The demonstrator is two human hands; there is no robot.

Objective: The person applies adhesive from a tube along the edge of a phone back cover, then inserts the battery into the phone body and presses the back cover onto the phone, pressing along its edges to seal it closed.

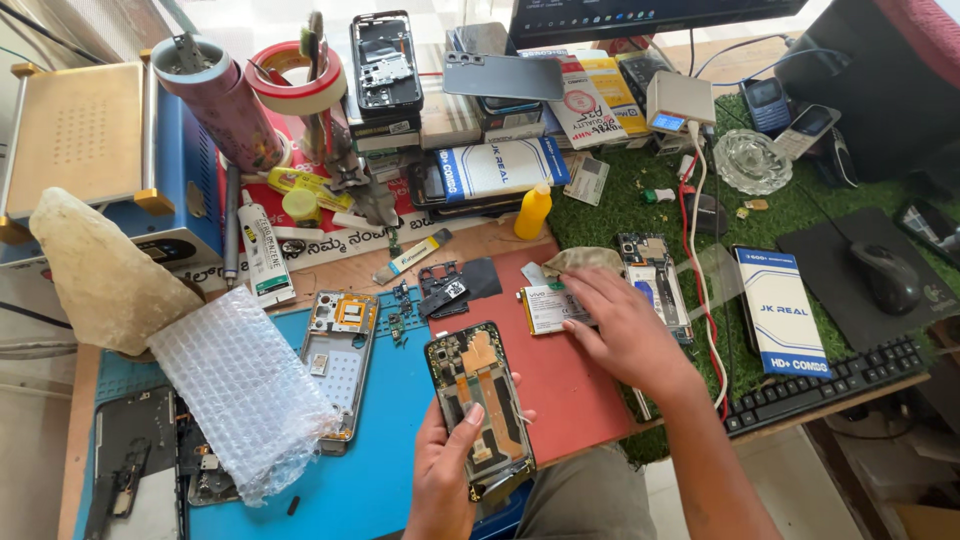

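Observation:
My left hand grips an opened phone body with orange flex cables, held above the blue mat. My right hand rests flat on the red mat, fingers touching a white phone battery. Just beyond that hand lies a bare phone frame with a circuit board and a crumpled cloth. Small black parts lie between the two mats.
A second opened phone frame and a bubble-wrap sheet lie on the blue mat. A yellow bottle, glue tube, tape rolls, stacked phones and boxes crowd the back. Keyboard, mouse and a white box sit right.

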